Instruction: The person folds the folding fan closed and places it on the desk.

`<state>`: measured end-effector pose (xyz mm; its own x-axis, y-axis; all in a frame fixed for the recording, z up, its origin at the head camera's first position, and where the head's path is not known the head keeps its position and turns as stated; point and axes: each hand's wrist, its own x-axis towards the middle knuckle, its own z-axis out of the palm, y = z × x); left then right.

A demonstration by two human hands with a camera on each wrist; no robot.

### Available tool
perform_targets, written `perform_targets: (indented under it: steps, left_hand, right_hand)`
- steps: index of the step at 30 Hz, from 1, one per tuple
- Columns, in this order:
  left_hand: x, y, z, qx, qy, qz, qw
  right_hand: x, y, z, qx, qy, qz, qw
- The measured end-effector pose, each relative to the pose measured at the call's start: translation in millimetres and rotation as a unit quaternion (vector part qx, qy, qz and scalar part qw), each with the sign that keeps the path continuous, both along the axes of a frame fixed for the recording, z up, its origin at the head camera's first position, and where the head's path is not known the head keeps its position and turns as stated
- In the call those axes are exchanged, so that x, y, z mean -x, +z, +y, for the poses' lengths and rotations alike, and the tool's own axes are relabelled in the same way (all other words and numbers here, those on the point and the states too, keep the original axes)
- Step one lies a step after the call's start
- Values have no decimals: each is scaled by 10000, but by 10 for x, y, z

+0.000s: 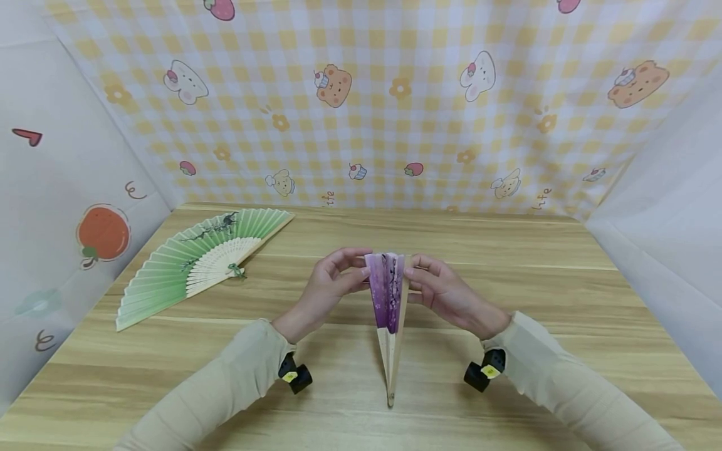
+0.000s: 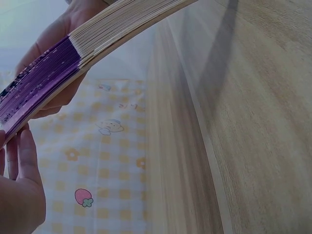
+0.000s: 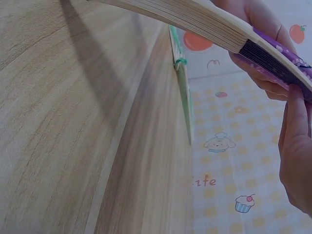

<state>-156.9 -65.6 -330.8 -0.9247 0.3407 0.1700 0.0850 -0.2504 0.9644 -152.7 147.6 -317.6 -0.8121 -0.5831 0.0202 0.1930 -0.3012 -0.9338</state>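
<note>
A purple folding fan [image 1: 389,294] with a blossom print and pale wooden ribs is held up over the table, almost folded, its pivot end pointing toward me. On its left edge, my left hand [image 1: 340,275] pinches the cloth part between thumb and fingers. My right hand [image 1: 437,285] grips the opposite edge the same way, near the top. Both wrist views show the ribs stacked close together, with the purple fan [image 2: 44,80] between the two hands. Seen from the right wrist, the fan [image 3: 273,51] has its folds pressed tight.
A green folding fan [image 1: 163,269] lies spread on the left of the wooden table [image 1: 507,250], with a green tassel [image 1: 237,271] at its pivot. Behind the table hangs a yellow checked cloth [image 1: 372,125] with cartoon prints. White sheets [image 1: 51,207] line the sides.
</note>
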Motion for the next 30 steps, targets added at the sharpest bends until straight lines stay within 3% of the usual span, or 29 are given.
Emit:
perform_targets:
  steps: [13, 30]
  left_hand:
    - [-26, 24, 15, 4, 45, -143, 9999]
    - [-44, 23, 48, 44, -92, -174, 9998]
  right_hand:
    - [-1, 2, -24, 250, 330, 219, 9989]
    - [1, -26, -81, 275, 357, 159, 9989]
